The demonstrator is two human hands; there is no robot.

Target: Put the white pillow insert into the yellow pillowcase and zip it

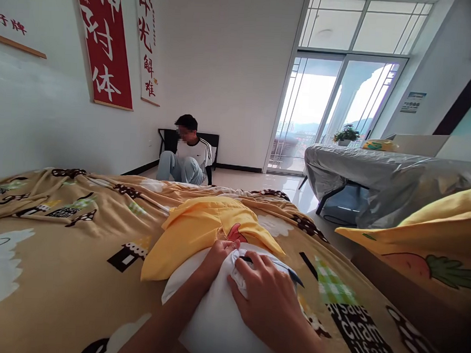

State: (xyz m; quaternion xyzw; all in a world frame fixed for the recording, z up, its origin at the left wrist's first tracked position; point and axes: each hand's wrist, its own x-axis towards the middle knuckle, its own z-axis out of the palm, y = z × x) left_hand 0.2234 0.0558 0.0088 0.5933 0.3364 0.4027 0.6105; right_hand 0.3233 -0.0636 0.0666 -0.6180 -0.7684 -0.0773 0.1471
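Now | left hand (pixel 218 255) grip: clamped on white pillow (pixel 212 323) | right hand (pixel 270 299) grip: pinching white pillow beside yellow pillowcase (pixel 201 227)

On the wall at ten o'clock, a red banner (pixel 106 43) carries white brush characters: 神 cut off at the top, a middle one that looks like 附, then 体. At eleven o'clock a white banner (pixel 147 45) shows red 光, 解, 难. Far left at nine o'clock, a white board (pixel 14 28) reads 好牌. At five o'clock, a black patch on the bedsheet (pixel 359 330) bears pale letters — only "cham" is legible. The small wall sign (pixel 415 101) at two o'clock is too small to read.
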